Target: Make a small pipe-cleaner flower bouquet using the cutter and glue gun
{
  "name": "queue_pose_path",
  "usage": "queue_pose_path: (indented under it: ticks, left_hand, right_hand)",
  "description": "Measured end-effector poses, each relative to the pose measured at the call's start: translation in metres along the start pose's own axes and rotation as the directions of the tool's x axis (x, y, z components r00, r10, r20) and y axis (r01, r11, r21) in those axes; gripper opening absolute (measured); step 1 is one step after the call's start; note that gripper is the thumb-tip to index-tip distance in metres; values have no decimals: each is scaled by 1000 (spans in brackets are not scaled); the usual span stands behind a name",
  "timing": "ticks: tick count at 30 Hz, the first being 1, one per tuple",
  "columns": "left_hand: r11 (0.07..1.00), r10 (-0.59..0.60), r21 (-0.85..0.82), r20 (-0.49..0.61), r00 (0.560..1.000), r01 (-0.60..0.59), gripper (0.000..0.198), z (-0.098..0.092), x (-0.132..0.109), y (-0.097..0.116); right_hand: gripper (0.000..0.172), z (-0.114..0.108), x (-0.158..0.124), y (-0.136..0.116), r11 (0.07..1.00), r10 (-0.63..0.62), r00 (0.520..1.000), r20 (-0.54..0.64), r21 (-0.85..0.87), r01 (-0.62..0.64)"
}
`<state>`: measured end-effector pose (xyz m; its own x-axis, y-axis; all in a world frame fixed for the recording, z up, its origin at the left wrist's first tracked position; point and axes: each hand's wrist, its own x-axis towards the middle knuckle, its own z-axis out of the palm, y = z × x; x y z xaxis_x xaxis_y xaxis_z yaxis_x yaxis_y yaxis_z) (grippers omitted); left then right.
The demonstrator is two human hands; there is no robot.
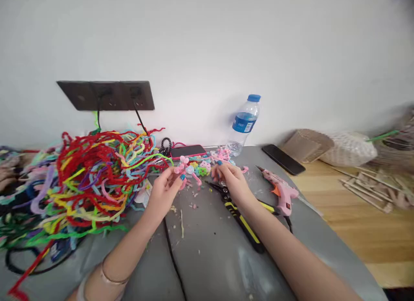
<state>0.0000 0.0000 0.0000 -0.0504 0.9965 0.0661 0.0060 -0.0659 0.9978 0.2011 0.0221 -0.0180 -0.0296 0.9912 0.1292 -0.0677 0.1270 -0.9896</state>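
Observation:
My left hand [166,186] pinches a small pink fuzzy pipe-cleaner figure [183,165] between thumb and fingers. To the right, my right hand [231,178] has its fingers curled together; whatever they hold, if anything, is hidden. Below it lie black-and-yellow pliers [244,225], partly covered by my right forearm. Behind both hands, small pastel pipe-cleaner pieces [204,168] lie along the table in pink, blue, green and white. A large tangle of colourful pipe cleaners [93,176] is heaped left of my left hand.
A pink glue gun [284,193] lies right of the pliers. A water bottle [245,124] leans by the wall. One phone [187,152] lies behind the pieces, a black phone [283,159] farther right. A black cable [171,249] crosses the grey table [213,266]. Wooden sticks [368,189] lie far right.

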Motion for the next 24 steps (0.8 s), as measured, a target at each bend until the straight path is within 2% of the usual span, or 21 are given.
queue_pose_path:
  ticks: [4,9,14,24]
  left_hand:
    - [999,40,0,-17,999,-40,23,-3,-6,4]
    - [996,89,-15,-56,994,-90,23,-7,-6,0]
    - [986,136,-79,-99,986,-144,27,-11,-4,-7]
    - [954,137,-241,-183,974,-179,20,-11,-4,-3]
  right_hand:
    - [40,-1,1,0,997,-14,999,-50,69,18]
    - [6,-3,1,-5,984,2,990,-142,179,24]
    - [13,-9,4,-7,991,-11,972,-235,127,42]
    - [7,-9,4,-10,973,-62,916,-397,181,144]
